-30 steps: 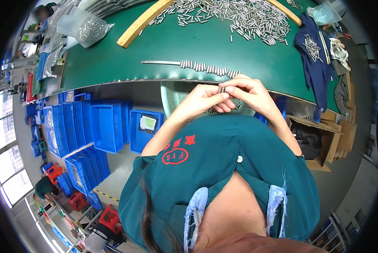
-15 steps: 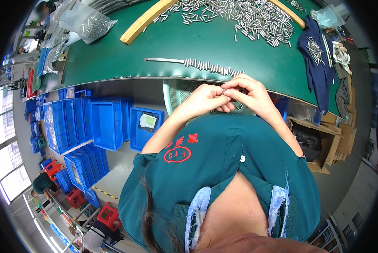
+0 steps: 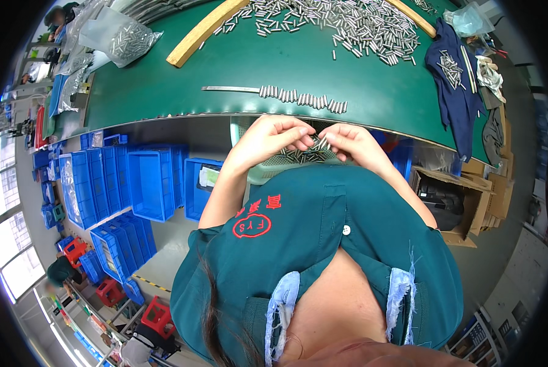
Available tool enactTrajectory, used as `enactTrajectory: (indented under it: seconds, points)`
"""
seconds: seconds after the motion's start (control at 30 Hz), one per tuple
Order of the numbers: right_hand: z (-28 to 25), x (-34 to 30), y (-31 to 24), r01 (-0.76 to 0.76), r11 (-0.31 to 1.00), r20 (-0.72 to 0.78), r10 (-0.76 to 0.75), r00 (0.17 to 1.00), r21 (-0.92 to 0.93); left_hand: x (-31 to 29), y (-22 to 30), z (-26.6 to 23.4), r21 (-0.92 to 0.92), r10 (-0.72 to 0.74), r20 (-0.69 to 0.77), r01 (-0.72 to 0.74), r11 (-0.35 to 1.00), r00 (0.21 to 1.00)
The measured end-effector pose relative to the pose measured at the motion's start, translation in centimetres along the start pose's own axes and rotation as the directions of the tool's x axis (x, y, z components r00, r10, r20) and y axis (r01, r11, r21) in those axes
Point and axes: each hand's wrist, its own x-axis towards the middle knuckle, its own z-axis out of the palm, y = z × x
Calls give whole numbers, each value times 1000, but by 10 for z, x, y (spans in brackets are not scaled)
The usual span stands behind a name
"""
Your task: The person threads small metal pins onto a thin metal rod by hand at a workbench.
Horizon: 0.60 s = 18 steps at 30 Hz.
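Above a pale green basket (image 3: pixel 258 174) at the table's near edge, my two hands are close together but apart. Several loose metal pins (image 3: pixel 299 157) lie in the basket below them. My right hand (image 3: pixel 354 144) pinches a small metal pin (image 3: pixel 323 142) between thumb and fingertips. My left hand (image 3: pixel 274 138) has its fingers curled and pressed together; whatever is between them is too small to make out. On the table just beyond, a row of short metal pins (image 3: pixel 303 98) lies side by side along a thin metal strip (image 3: pixel 228 89).
A large heap of pins (image 3: pixel 371 27) covers the far table between wooden bars (image 3: pixel 206 32). Pins also lie on dark blue cloth (image 3: pixel 450 92) at right. A bag of pins (image 3: pixel 127 40) stands far left. Blue crates (image 3: pixel 154 183) and a cardboard box (image 3: pixel 463 211) flank me.
My hands were touching fingertip to fingertip and have now drawn apart, the left one moving left. The pins in the basket show more plainly between them.
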Motion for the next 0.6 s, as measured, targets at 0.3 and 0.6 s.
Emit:
enactTrajectory:
  seconds: [0.3, 0.6]
  points:
    - [5, -7, -26, 213, 21, 132, -725, 676, -977, 4, -13, 6, 1, 6, -21, -6, 1000, 1000]
    - [2, 13, -30, 40, -346, 304, -755, 582, -937, 30, -35, 38, -308, -105, 137, 143, 941, 985]
